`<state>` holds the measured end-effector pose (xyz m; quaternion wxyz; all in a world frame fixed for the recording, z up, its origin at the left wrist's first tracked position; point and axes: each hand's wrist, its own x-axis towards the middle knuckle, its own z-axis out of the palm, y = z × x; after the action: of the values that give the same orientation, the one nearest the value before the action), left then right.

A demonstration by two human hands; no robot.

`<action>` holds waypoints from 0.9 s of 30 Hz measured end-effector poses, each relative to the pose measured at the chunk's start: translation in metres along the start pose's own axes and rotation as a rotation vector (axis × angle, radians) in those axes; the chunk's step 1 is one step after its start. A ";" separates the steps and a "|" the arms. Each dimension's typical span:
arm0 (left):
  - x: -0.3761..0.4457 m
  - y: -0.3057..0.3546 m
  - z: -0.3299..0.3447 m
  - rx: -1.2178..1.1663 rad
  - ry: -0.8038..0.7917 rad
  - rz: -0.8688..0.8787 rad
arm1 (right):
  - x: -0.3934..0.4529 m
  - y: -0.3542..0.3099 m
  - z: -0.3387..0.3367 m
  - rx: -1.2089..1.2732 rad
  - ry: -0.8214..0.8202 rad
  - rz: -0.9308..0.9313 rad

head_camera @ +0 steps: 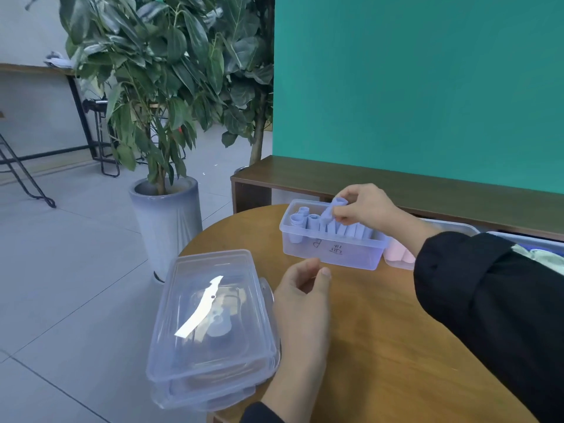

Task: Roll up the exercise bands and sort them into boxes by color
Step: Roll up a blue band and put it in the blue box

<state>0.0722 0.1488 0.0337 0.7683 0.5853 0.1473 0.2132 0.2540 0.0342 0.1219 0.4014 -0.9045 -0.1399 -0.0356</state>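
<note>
Looking down from the head view, we see the right hand (363, 209) pinching a rolled lavender band (332, 212) over the clear plastic box (332, 254) of matching rolls on the round wooden tabletop (381, 331). We judge it best slotted upright into a gap, kept tight against uncoiling, while the left hand (302, 288) hovers released beside the stacked translucent lids (210, 325).

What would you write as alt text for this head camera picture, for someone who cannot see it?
A person's right hand pinches a rolled blue band over a clear box already holding upright blue rolls, on a round wooden table. The left hand hovers loosely curled, holding nothing, beside stacked clear lids. A box with pink rolls sits behind the right sleeve.
</note>
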 end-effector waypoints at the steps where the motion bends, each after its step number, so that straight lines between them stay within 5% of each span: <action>1: 0.002 0.000 0.000 -0.007 0.002 0.004 | 0.007 -0.001 0.005 -0.030 -0.032 -0.013; 11: 0.012 -0.001 0.005 0.015 0.021 0.007 | 0.049 0.000 0.041 -0.331 -0.233 0.017; 27: 0.003 -0.001 0.011 0.093 -0.008 0.033 | 0.055 0.006 0.049 -0.315 -0.135 -0.065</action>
<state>0.0802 0.1409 0.0360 0.7371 0.6237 0.1443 0.2163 0.3063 0.0791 0.0939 0.2431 -0.9514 -0.1887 -0.0090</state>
